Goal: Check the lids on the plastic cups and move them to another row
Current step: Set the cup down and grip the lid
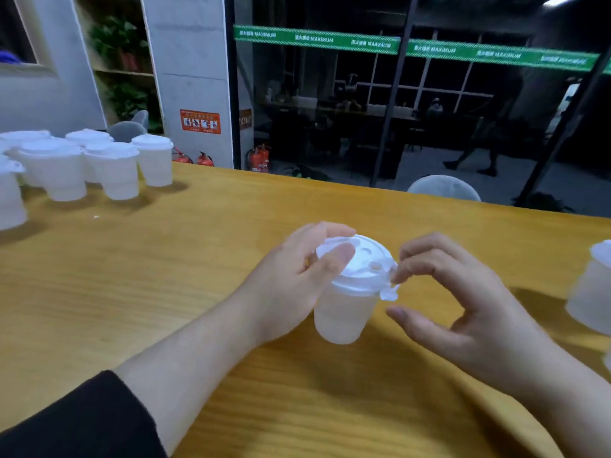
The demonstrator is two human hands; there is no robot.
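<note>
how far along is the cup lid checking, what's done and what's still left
Looks done: a group of lidded cups stands at the table's far left, likely already checked. In hand: the left hand grips one cup while the right hand's fingertips pinch the edge of its lid. Left: at least one more cup waits at the right edge.

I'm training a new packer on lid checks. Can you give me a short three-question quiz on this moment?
1. True or false: the left hand holds the cup with its thumb on the lid.
2. What do the right hand's fingers touch? A) lid's edge B) cup's base C) table
3. The group of lidded cups stands at the table's far ____ side.

Key: 1 true; 2 A; 3 left
</note>
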